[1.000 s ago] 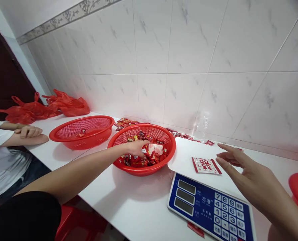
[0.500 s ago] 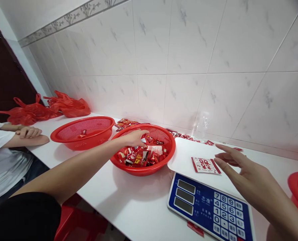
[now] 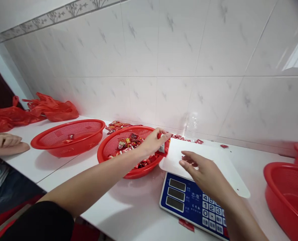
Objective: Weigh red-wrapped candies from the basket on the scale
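Note:
My left hand (image 3: pixel 155 142) is closed on a red snack packet (image 3: pixel 167 148) with a pale patch, held over the right rim of a red plastic basket (image 3: pixel 103 147). Small wrapped snacks (image 3: pixel 125 144), mostly red, lie in that basket. My right hand (image 3: pixel 201 167) hovers above the white pan (image 3: pixel 224 167) of a digital scale, its fingers curved and thumb apart. No packet shows clearly in it, though part of the palm side is hidden. Below the pan is the scale's blue keypad panel (image 3: pixel 189 201), partly covered by my right forearm.
A second red basket (image 3: pixel 88 142) with a few packets stands left; more red baskets (image 3: pixel 287 197) stand right. Red plastic bags (image 3: pixel 53 107), loose packets (image 3: pixel 117 125) and a clear bottle (image 3: pixel 191 125) line the tiled wall. Another person's hands (image 3: pixel 5 140) rest at the left table edge.
My left hand has come out of the basket and moved right with a red packet. My right hand has moved left over the pan; the red-and-white packet there is no longer visible. The view has turned right.

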`<act>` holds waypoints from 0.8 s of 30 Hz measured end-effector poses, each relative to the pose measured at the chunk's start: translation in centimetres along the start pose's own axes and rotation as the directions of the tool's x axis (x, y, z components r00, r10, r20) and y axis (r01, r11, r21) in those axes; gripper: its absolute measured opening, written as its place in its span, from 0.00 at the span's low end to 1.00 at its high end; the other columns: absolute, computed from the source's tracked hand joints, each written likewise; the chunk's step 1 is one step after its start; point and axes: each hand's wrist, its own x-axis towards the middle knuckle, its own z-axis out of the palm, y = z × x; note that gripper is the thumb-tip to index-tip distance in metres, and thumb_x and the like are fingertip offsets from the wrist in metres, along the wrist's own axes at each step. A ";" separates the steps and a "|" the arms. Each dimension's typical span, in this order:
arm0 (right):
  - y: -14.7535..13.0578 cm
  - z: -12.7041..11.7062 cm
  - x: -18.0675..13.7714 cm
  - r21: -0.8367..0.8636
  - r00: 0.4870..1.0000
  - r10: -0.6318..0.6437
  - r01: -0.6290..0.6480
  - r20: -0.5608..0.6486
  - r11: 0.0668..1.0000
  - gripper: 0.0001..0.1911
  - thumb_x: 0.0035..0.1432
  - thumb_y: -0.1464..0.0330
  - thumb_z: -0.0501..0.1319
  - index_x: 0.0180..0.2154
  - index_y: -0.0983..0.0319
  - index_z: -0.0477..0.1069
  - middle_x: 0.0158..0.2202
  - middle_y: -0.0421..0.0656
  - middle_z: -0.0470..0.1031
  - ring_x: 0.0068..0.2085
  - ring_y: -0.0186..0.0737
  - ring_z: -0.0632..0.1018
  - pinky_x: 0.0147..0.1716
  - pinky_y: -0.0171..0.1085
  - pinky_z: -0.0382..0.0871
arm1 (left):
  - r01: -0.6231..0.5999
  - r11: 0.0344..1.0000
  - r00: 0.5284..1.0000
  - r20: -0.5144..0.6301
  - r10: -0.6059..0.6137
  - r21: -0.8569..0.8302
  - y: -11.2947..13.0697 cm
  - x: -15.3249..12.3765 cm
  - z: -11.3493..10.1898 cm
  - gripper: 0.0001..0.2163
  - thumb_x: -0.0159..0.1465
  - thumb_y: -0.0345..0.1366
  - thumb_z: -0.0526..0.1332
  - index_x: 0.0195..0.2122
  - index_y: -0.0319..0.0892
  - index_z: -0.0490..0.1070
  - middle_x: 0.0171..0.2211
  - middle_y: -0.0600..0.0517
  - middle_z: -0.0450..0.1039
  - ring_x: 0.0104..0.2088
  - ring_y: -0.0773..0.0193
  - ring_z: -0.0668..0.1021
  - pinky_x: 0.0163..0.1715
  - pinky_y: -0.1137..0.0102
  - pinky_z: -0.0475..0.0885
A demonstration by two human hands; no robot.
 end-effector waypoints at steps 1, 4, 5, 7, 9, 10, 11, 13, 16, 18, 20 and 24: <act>-0.3 0.4 0.1 -0.008 1.000 -0.011 0.011 0.001 1.000 0.25 0.58 0.49 0.51 0.49 0.56 0.68 0.44 0.45 0.76 0.42 0.46 0.76 0.38 0.43 0.68 | -0.036 0.998 0.999 -0.003 0.035 -0.053 0.3 -0.3 1.3 0.18 0.58 0.52 0.59 0.41 0.44 0.63 0.26 0.56 0.68 0.21 0.71 0.69 0.21 0.75 0.65; -0.8 0.7 0.3 -0.071 0.999 -0.002 0.000 -0.037 0.997 0.22 0.59 0.49 0.50 0.39 0.58 0.69 0.34 0.45 0.77 0.34 0.45 0.75 0.31 0.40 0.65 | -0.084 0.967 0.994 0.050 0.099 -0.242 1.0 -1.3 4.4 0.17 0.58 0.48 0.61 0.41 0.44 0.61 0.29 0.55 0.68 0.24 0.71 0.71 0.24 0.74 0.67; -0.7 0.6 0.4 -0.080 0.998 0.006 -0.010 -0.058 0.997 0.21 0.59 0.50 0.49 0.35 0.59 0.67 0.32 0.44 0.76 0.31 0.44 0.75 0.28 0.39 0.63 | -0.073 0.948 0.991 0.084 0.103 -0.309 1.1 -1.5 5.0 0.17 0.58 0.48 0.61 0.42 0.44 0.60 0.30 0.55 0.68 0.25 0.70 0.72 0.25 0.73 0.68; -0.4 0.0 0.4 -0.051 0.995 0.011 -0.016 -0.096 0.999 0.18 0.61 0.53 0.48 0.31 0.58 0.64 0.28 0.43 0.75 0.28 0.42 0.73 0.26 0.37 0.61 | -0.049 0.914 0.984 0.135 0.112 -0.402 1.3 -1.7 5.6 0.16 0.59 0.46 0.62 0.42 0.44 0.60 0.32 0.53 0.69 0.28 0.69 0.74 0.27 0.72 0.69; 0.0 -0.8 0.5 0.005 0.994 0.002 -0.002 -0.106 1.000 0.17 0.62 0.55 0.47 0.29 0.58 0.64 0.27 0.41 0.74 0.27 0.40 0.72 0.26 0.36 0.60 | -0.050 0.899 0.980 0.151 0.128 -0.435 1.4 -1.7 5.5 0.16 0.58 0.43 0.64 0.42 0.43 0.62 0.35 0.51 0.70 0.32 0.67 0.75 0.32 0.70 0.71; 0.2 -1.2 0.5 0.029 0.994 -0.001 0.004 -0.107 1.000 0.17 0.62 0.56 0.48 0.29 0.58 0.64 0.26 0.41 0.74 0.27 0.39 0.72 0.26 0.36 0.61 | -0.055 0.895 0.978 0.155 0.137 -0.442 1.4 -1.6 5.3 0.17 0.56 0.41 0.65 0.42 0.42 0.63 0.37 0.49 0.71 0.34 0.65 0.75 0.34 0.68 0.71; 0.4 -1.5 0.5 0.052 0.994 0.000 0.006 -0.107 0.999 0.17 0.62 0.55 0.48 0.29 0.58 0.65 0.26 0.40 0.73 0.26 0.39 0.71 0.26 0.36 0.61 | -0.055 0.890 0.976 0.162 0.143 -0.453 1.4 -1.5 5.0 0.18 0.55 0.39 0.67 0.44 0.42 0.63 0.39 0.48 0.71 0.36 0.64 0.76 0.37 0.67 0.71; 0.6 -2.0 0.4 0.115 0.995 0.001 0.011 -0.099 0.993 0.16 0.61 0.55 0.49 0.32 0.59 0.67 0.27 0.41 0.74 0.27 0.39 0.72 0.27 0.37 0.63 | -0.043 0.872 0.971 0.184 0.151 -0.488 1.6 -1.5 4.5 0.21 0.53 0.36 0.68 0.46 0.42 0.64 0.41 0.46 0.72 0.39 0.61 0.76 0.40 0.64 0.71; 0.4 -2.2 0.4 0.238 0.998 0.000 0.016 -0.068 0.971 0.17 0.60 0.55 0.51 0.37 0.59 0.70 0.32 0.42 0.77 0.31 0.40 0.75 0.29 0.38 0.66 | -0.017 0.856 0.967 0.208 0.144 -0.516 1.7 -1.7 4.1 0.21 0.52 0.33 0.69 0.46 0.41 0.65 0.41 0.46 0.73 0.40 0.59 0.76 0.41 0.62 0.70; 0.3 -2.0 0.4 0.283 0.999 0.003 0.012 -0.053 0.959 0.18 0.59 0.54 0.53 0.39 0.60 0.70 0.33 0.43 0.77 0.33 0.41 0.76 0.30 0.38 0.67 | -0.013 0.865 0.971 0.201 0.131 -0.502 1.8 -1.8 4.0 0.19 0.52 0.32 0.69 0.43 0.41 0.66 0.38 0.47 0.74 0.38 0.60 0.76 0.40 0.63 0.71; 0.2 -1.7 0.4 0.302 0.998 0.011 0.005 -0.054 0.953 0.19 0.57 0.53 0.55 0.39 0.61 0.70 0.34 0.44 0.77 0.33 0.42 0.76 0.30 0.39 0.68 | -0.019 0.872 0.974 0.186 0.125 -0.489 1.9 -2.0 4.1 0.18 0.51 0.32 0.69 0.40 0.41 0.66 0.35 0.49 0.74 0.36 0.62 0.77 0.38 0.63 0.70; 0.1 -1.8 0.3 0.309 0.999 0.008 0.006 -0.045 0.951 0.20 0.57 0.52 0.54 0.39 0.62 0.69 0.34 0.45 0.77 0.32 0.41 0.76 0.29 0.38 0.67 | -0.040 0.873 0.967 0.201 0.156 -0.486 2.0 -2.4 4.3 0.16 0.52 0.34 0.69 0.39 0.41 0.66 0.35 0.49 0.74 0.35 0.62 0.77 0.38 0.64 0.71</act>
